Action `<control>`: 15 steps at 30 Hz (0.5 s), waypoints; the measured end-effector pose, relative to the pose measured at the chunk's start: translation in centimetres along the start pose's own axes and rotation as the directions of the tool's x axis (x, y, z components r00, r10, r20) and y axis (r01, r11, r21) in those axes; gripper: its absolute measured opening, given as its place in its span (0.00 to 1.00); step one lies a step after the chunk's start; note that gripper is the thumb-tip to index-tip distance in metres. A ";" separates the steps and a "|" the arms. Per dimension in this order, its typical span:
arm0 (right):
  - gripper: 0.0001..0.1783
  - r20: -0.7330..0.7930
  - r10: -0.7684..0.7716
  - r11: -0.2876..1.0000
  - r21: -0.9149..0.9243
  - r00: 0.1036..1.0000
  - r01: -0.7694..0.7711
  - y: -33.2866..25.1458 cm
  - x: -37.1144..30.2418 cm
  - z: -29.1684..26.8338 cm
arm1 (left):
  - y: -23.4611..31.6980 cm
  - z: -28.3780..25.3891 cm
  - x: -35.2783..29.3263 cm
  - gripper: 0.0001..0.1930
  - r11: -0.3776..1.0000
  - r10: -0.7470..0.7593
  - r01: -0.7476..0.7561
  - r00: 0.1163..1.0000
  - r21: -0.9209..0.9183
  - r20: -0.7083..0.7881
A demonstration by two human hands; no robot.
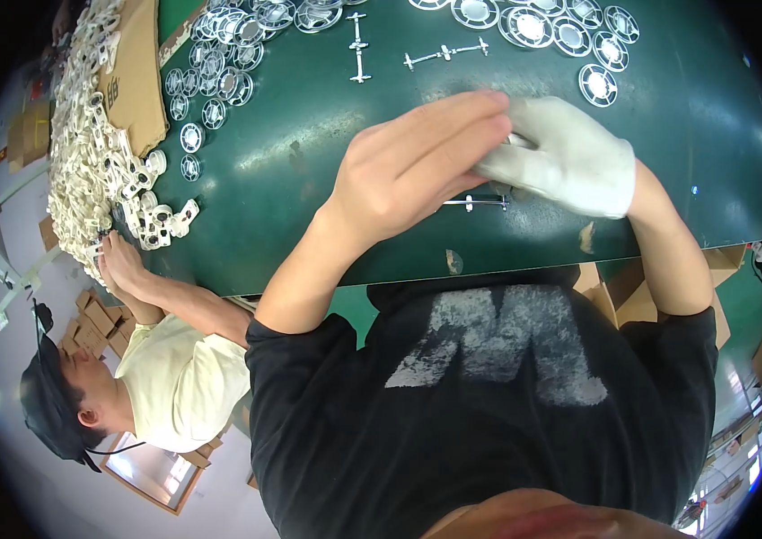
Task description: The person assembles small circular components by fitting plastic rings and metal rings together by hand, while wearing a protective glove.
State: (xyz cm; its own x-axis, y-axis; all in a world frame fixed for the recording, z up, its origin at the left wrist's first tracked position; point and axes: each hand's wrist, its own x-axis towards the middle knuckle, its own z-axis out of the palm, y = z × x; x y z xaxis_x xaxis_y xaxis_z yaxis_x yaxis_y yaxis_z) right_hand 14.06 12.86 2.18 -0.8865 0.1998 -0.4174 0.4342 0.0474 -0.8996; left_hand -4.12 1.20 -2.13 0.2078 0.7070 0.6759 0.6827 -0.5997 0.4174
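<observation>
My bare left hand [417, 166] and my white-gloved right hand [569, 157] meet over the near part of the dark green table [309, 171]. Their fingertips close together on a small white part [517, 141], most of which is hidden between them. Just beneath the hands, a thin white axle-like piece [475, 203] lies flat on the table. Two similar white sprue pieces [358, 45] [444, 54] lie farther out. Round white spoked discs [569, 36] are spread at the far right.
More white discs [219, 63] cluster at the far left beside a cardboard sheet [138, 72]. A big heap of white plastic parts [93, 162] runs along the left edge, where a co-worker's hands [120, 265] reach in. Cardboard boxes [93, 319] stand below the table.
</observation>
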 end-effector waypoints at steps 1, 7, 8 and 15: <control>0.19 -0.002 0.001 1.000 0.003 1.000 -0.001 0.1 0.1 0.4 | -0.1 -0.2 -0.2 0.28 1.000 0.020 -0.020 0.999 -0.003 0.044; 0.16 -0.363 -0.254 0.873 -0.485 0.896 0.051 1.5 0.6 2.4 | 1.4 0.0 0.1 0.31 0.789 -0.465 0.443 0.884 -0.426 0.059; 0.12 -0.376 -0.430 0.771 -0.626 0.820 0.117 2.4 0.9 2.7 | 1.6 -0.2 0.0 0.28 0.687 -0.555 0.552 0.818 -0.473 0.150; 0.12 -0.378 -0.612 0.644 -0.748 0.695 0.161 3.3 1.3 3.3 | 1.3 -0.5 0.7 0.15 0.686 -0.545 0.538 0.826 -0.490 0.144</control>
State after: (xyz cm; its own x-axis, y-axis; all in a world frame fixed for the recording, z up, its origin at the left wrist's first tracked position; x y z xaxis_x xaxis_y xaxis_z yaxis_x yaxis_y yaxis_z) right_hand 13.75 10.01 -1.75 -0.8210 0.4798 0.3093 0.2569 0.7944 -0.5504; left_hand -3.40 0.73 -0.82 -0.0995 0.9647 0.2439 0.2371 -0.2151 0.9474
